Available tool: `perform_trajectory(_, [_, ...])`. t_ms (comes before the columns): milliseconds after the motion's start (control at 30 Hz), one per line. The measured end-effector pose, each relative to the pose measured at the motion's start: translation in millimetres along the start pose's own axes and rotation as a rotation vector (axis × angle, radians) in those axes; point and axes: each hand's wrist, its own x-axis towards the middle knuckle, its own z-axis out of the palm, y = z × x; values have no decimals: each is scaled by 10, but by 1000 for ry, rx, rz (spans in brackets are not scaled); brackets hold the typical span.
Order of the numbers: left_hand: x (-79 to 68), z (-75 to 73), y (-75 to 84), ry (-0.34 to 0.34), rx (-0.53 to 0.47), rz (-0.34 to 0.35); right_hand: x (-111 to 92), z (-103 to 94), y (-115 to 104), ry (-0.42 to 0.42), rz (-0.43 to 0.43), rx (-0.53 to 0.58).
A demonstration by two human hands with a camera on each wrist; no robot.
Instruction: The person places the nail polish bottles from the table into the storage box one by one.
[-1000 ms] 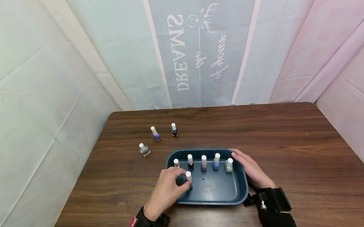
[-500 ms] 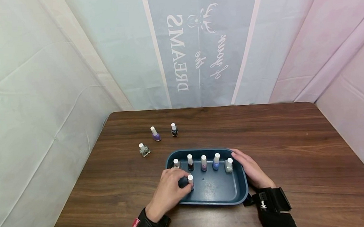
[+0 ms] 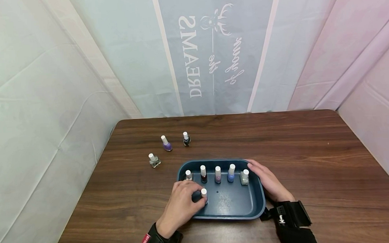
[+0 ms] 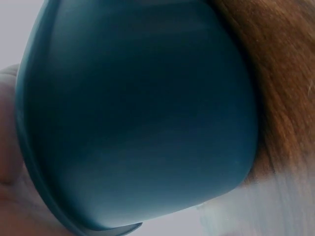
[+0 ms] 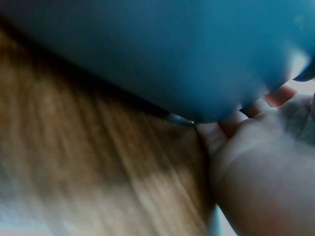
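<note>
My left hand [image 3: 181, 201] reaches over the left side of a dark blue tray [image 3: 240, 203] and pinches a white-capped nail polish bottle [image 3: 203, 193] between thumb and fingertips. Its lower part is mostly hidden by the thumb. Along the tray's far side stand several more bottles: a partly covered one [image 3: 188, 175], a dark one [image 3: 203, 175], a mauve one [image 3: 218, 175], a blue one [image 3: 231, 174] and a silvery one [image 3: 244, 177]. My right hand [image 3: 272, 183] rests against the tray's right wall, fingers extended along it to the far corner. Both wrist views show mostly the tray's outer wall [image 4: 147, 118].
Beyond the tray on the left of the wooden table [image 3: 313, 149] are a purple polish bottle [image 3: 167, 144], a black one [image 3: 186, 139] and a clear glittery one [image 3: 154, 161]. A printed curtain [image 3: 218, 62] hangs behind the table.
My left hand has moved the pinched bottle slightly right and toward me inside the tray, then nearly stopped. The right hand and the other bottles stay in place.
</note>
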Motion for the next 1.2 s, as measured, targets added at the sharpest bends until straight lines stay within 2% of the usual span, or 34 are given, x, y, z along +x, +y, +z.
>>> perform_trajectory(1200, [-6, -9, 4, -39, 62, -4, 0, -13, -9, -8, 5, -6])
